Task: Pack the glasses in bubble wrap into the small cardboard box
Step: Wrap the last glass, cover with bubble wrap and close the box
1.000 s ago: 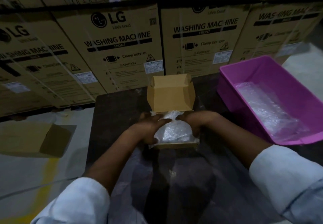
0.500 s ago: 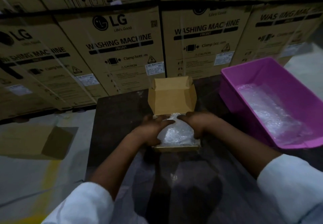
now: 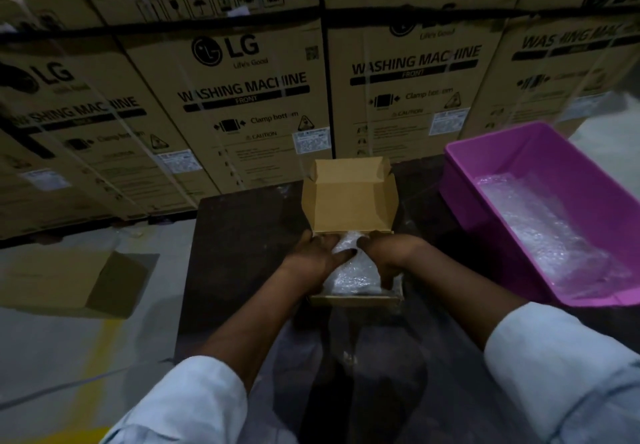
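A small cardboard box (image 3: 356, 299) stands on the dark table (image 3: 242, 235), its lid (image 3: 351, 201) tilted up at the far side. Inside it lies a bundle of bubble wrap (image 3: 349, 273); the glasses within cannot be made out. My left hand (image 3: 313, 256) lies over the bundle's left side with fingers stretched across its top. My right hand (image 3: 391, 253) covers the right side, its fingers reaching down into the box along the bundle. Both hands press the bundle down.
A pink plastic bin (image 3: 491, 152) with a sheet of bubble wrap (image 3: 550, 232) sits at the table's right. Stacked washing machine cartons (image 3: 242, 90) form a wall behind the table. An open cardboard box (image 3: 79, 280) lies on the floor to the left.
The bundle has sunk lower into the box. Both hands have slid further over it, the right fingers going deeper inside.
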{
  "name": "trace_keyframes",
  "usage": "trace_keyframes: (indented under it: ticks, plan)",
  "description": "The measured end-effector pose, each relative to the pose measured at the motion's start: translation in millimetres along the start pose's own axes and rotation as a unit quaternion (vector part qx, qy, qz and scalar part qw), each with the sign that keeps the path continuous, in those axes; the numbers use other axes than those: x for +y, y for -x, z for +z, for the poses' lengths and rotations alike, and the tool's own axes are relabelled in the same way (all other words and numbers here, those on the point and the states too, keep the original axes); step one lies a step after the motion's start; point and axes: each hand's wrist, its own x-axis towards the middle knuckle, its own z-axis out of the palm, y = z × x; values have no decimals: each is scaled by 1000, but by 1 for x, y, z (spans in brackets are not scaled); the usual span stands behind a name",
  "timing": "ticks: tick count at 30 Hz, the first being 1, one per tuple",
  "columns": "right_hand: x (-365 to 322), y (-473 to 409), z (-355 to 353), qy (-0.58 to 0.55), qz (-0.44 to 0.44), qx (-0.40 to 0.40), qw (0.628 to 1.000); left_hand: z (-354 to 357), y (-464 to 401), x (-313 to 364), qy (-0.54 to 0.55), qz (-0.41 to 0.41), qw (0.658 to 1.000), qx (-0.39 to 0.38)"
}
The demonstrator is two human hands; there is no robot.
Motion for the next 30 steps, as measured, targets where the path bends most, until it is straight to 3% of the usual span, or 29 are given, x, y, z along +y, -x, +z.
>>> trace_keyframes:
  ticks: [9,12,14,16,17,19,21,22,24,27,30]
  plan:
    - [-5,-5,17,22,6,11,1000,-2,0,4,60,-18,998,-15]
    - [11,1,11,-22,-44,-21,999,-6,12,-4,143,8,990,-10]
    - [24,11,2,-83,-59,-8,995,-7,22,-15,255,-2,967,26]
    - [36,24,-13,-231,-46,43,971,-5,27,-26,412,-45,902,118]
    - [43,26,-18,-315,-32,114,942,-4,26,-30,488,-85,849,184]
    - [54,22,-23,-451,34,285,845,-2,12,-36,613,-179,707,304]
    - [60,10,-27,-548,93,346,756,-4,-5,-41,701,-225,599,316]
    - [62,1,-26,-599,114,328,722,-3,-16,-43,732,-227,573,289]
    - [67,-14,-21,-653,154,318,670,5,-31,-42,764,-237,557,221]
    - [79,-29,-12,-639,224,363,641,13,-39,-34,785,-248,532,200]
    - [54,0,-24,-717,172,303,604,6,-38,-29,821,-216,496,183]
